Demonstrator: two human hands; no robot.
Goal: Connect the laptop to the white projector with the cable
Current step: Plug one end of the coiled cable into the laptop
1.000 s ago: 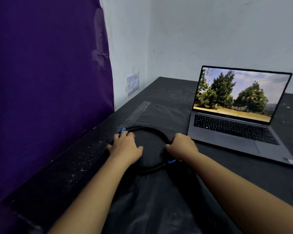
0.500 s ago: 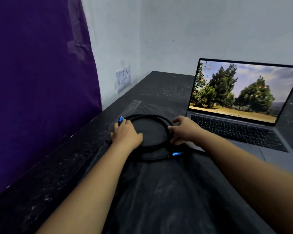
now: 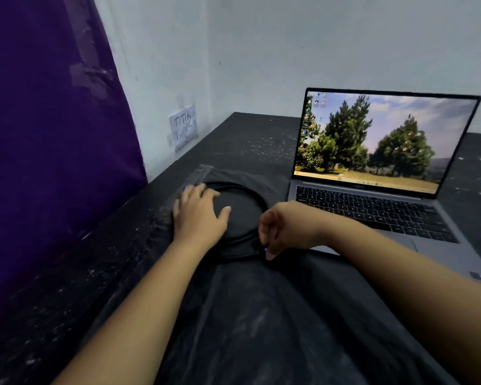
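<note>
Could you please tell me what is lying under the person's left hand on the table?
The left hand rests flat on the coiled black cable, over its far-left arc. A blue connector tip peeks out beyond the fingertips; the rest of that plug is covered.

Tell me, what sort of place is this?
Probably a makeshift work corner indoors: an open laptop on a dusty black table, a purple cloth hung on the pale wall, and a handwritten paper label taped up.

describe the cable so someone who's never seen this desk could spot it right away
Start at the open laptop on the dark table. Just left of its keyboard a thin black cable lies coiled in a flat ring on black plastic sheeting, with the left hand on its far side and the right hand at its near end. A small blue glint at that end marks it out.
</note>
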